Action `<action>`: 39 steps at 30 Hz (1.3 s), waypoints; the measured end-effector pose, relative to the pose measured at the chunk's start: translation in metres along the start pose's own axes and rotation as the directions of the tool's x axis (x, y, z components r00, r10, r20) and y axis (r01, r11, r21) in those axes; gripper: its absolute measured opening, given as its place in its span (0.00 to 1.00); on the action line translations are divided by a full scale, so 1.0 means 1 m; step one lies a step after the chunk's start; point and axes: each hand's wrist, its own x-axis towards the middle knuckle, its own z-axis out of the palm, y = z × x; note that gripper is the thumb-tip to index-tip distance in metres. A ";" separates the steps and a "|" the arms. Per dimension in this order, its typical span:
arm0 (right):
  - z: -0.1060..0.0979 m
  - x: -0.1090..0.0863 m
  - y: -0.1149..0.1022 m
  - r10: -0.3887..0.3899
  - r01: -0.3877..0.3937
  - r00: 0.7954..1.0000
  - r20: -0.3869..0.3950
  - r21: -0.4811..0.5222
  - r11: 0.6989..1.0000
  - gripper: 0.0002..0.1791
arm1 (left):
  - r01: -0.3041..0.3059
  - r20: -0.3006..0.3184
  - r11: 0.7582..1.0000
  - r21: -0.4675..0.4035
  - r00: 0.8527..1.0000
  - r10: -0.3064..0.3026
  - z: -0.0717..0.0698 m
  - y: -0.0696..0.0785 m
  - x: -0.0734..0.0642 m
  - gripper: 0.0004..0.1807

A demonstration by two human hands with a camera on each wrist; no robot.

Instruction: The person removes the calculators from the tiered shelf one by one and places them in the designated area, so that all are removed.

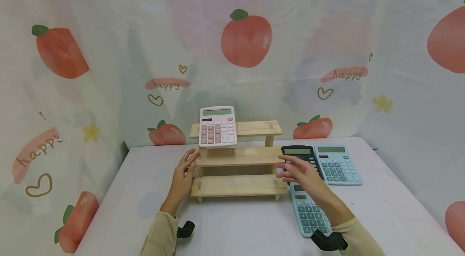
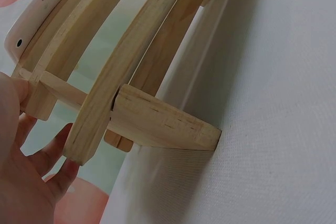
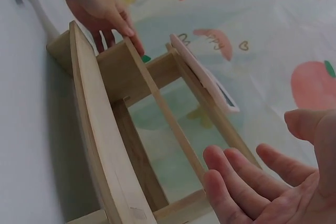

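Note:
A three-tier wooden stand [image 1: 239, 157] rests on the table. My left hand [image 1: 183, 175] is at its left side, fingertips touching the end of the middle shelf [image 2: 97, 114]; the fingers are nearly straight. A pink calculator [image 1: 218, 126] leans on the top shelf, left of its middle. At the right end of the middle shelf hovers my right hand [image 1: 303, 175], fingers spread and loosely bent, nothing in them. Under and beside this hand lie a black calculator [image 1: 298, 150], a blue calculator [image 1: 338, 165] and another blue calculator [image 1: 308, 215], partly hidden by the right hand and forearm.
A white cloth covers the table [image 1: 225, 223]. Behind it and on both sides hangs a printed curtain [image 1: 203, 26] with fruit pictures, close behind the stand. Black wrist straps [image 1: 328, 241] show at both sleeves.

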 end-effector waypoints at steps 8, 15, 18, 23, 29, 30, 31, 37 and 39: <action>0.016 0.022 -0.005 -0.032 0.032 0.999 0.000 0.028 0.999 0.28 | 0.018 0.001 1.000 0.008 1.000 -0.018 0.001 0.002 0.000 0.20; 0.028 0.036 -0.007 -0.026 0.025 1.000 0.010 0.053 0.998 0.28 | 0.016 -0.003 1.000 0.009 1.000 -0.016 0.001 0.003 0.001 0.20; 0.034 0.041 -0.009 -0.006 0.006 1.000 0.011 0.055 0.998 0.28 | 0.014 -0.004 1.000 0.010 1.000 -0.014 0.002 0.003 0.001 0.20; 0.043 0.050 -0.012 -0.003 0.002 1.000 0.018 0.080 0.997 0.27 | 0.002 -0.018 1.000 0.008 1.000 -0.002 0.001 0.004 0.000 0.19; 0.055 0.061 -0.018 -0.018 0.016 1.000 0.020 0.123 0.992 0.28 | 0.019 -0.021 1.000 -0.003 1.000 -0.019 0.000 0.004 0.000 0.19; 0.056 0.063 -0.019 -0.011 0.009 1.000 0.018 0.135 0.991 0.28 | 0.019 -0.018 1.000 -0.004 1.000 -0.019 0.000 0.004 0.000 0.19; 0.058 0.065 -0.020 -0.004 0.002 1.000 0.015 0.143 0.990 0.28 | 0.019 -0.016 1.000 -0.004 1.000 -0.019 0.001 0.004 0.000 0.20; 0.070 0.075 -0.027 0.024 -0.026 1.000 0.013 0.170 0.985 0.29 | 0.003 -0.018 1.000 0.005 1.000 -0.003 0.001 0.003 0.000 0.20; 0.074 0.078 -0.030 0.036 -0.037 0.999 0.009 0.169 0.985 0.29 | 0.016 -0.017 1.000 0.003 1.000 -0.016 0.001 0.004 -0.001 0.20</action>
